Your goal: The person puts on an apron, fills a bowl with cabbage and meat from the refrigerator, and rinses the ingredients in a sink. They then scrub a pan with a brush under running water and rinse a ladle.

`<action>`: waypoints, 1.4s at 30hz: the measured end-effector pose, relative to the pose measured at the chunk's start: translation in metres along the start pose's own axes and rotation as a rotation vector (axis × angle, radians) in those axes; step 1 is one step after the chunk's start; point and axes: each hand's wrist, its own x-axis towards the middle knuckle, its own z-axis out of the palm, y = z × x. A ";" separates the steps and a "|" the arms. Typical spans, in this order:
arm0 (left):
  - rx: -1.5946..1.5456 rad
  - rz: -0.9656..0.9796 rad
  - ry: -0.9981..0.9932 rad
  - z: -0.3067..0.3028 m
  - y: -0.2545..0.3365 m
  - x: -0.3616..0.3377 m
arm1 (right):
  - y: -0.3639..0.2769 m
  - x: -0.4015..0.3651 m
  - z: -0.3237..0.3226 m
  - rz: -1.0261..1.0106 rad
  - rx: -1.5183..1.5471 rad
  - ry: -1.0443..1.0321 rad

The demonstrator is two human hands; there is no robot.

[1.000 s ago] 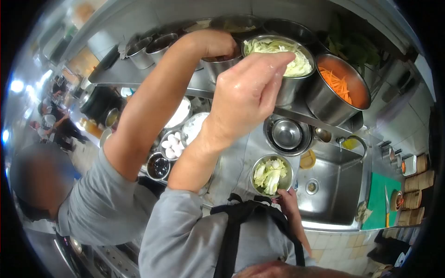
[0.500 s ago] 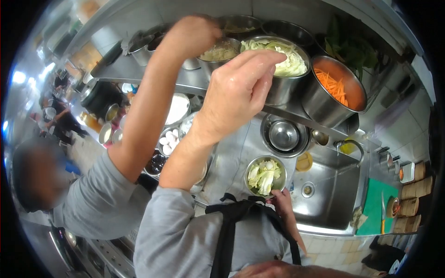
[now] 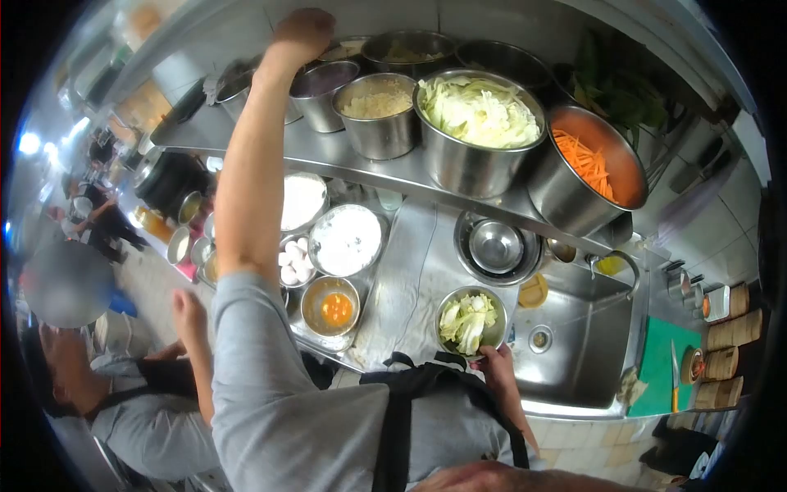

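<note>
My left hand [image 3: 303, 34] is stretched up to the back of the steel shelf [image 3: 344, 152], above a steel pot with a dark purple filling [image 3: 324, 80]. Its fingers are curled, and I cannot see whether it holds anything. My right hand [image 3: 494, 361] grips the near rim of a small steel bowl of cabbage pieces [image 3: 469, 321] on the counter by my black apron. On the shelf stand a pot of pale shreds [image 3: 377, 102], a large bowl of cut cabbage [image 3: 479, 111] and a pot of carrot strips [image 3: 594, 160].
A sink [image 3: 586, 344] lies right of the small bowl, with stacked steel bowls [image 3: 494, 243] behind it. To the left are a bowl with egg yolk [image 3: 332, 307], white eggs [image 3: 293, 261] and bowls of white powder [image 3: 348, 238]. A co-worker's hand [image 3: 187, 316] is at lower left.
My left hand left the big cabbage bowl and rose to the shelf's back left. The co-worker's raised arm came down. The small bowl stayed put.
</note>
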 end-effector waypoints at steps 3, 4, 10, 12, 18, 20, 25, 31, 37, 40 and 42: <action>0.291 0.132 -0.207 0.028 -0.015 0.030 | 0.000 0.000 0.003 0.012 0.006 0.034; 0.479 0.248 -0.300 0.035 -0.012 0.035 | 0.000 0.000 0.004 0.010 0.000 0.052; 0.125 0.455 -0.430 0.071 -0.013 0.049 | -0.007 -0.007 0.011 -0.025 -0.021 0.097; 0.196 0.367 -0.576 0.049 0.015 0.049 | -0.006 -0.008 0.014 -0.033 -0.027 0.110; 0.212 0.068 -0.841 0.044 0.015 0.061 | -0.001 -0.010 0.022 -0.045 -0.006 0.174; 0.196 0.052 -0.854 0.045 0.008 0.063 | -0.001 -0.011 0.024 -0.037 -0.026 0.174; 0.118 0.409 -0.497 0.068 -0.032 0.059 | 0.000 -0.012 0.026 -0.041 -0.054 0.173; -0.026 0.287 -0.622 0.069 -0.037 0.069 | -0.002 -0.010 0.024 -0.032 -0.076 0.171; 0.065 0.477 -0.352 0.056 -0.068 0.063 | -0.004 -0.011 0.027 -0.029 -0.069 0.167; -0.268 0.252 -0.153 0.049 -0.059 0.041 | -0.001 -0.010 0.024 -0.026 -0.044 0.146; -0.243 0.231 -0.155 0.050 -0.056 0.040 | -0.001 -0.010 0.026 -0.015 -0.033 0.132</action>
